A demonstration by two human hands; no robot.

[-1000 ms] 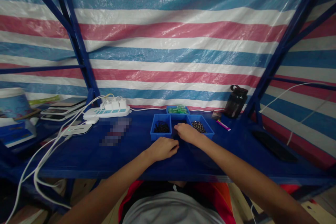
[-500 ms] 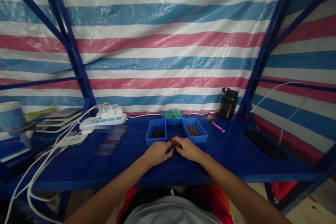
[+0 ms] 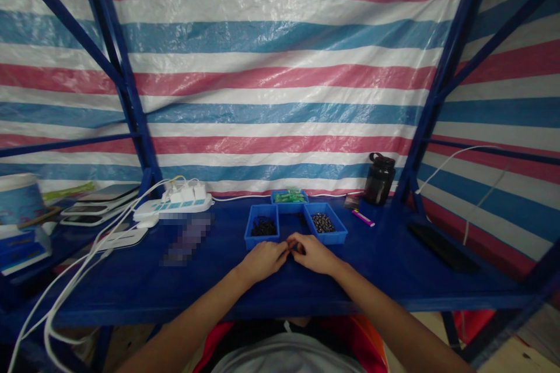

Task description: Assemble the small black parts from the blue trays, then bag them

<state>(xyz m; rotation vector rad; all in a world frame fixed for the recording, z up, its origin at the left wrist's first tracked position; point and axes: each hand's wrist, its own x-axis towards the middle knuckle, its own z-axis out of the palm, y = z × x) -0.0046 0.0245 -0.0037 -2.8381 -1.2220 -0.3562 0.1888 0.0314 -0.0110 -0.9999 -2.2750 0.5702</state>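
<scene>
Apparently mid-handling at the blue table (image 3: 210, 285), with plenty left; what's done doesn't show.
At its middle, my left hand (image 3: 265, 259) and right hand (image 3: 315, 252) meet, gripping I cannot tell what; toward its far edge, bins (image 3: 261, 240) hold green packets (image 3: 289, 196), black pieces (image 3: 263, 226), shiny pieces (image 3: 322, 222).

Striped plastic sheeting (image 3: 280, 78) hangs behind the blue counter (image 3: 420, 280). At the far left stands a blue-patterned tub (image 3: 20, 203), with flat devices (image 3: 102, 201) stacked nearby and white cables (image 3: 93, 243) beside a white power strip (image 3: 175, 208). A dark bottle (image 3: 379, 183) stands near a purple stick (image 3: 363, 218); a black slab (image 3: 441, 246) lies farther right.
</scene>
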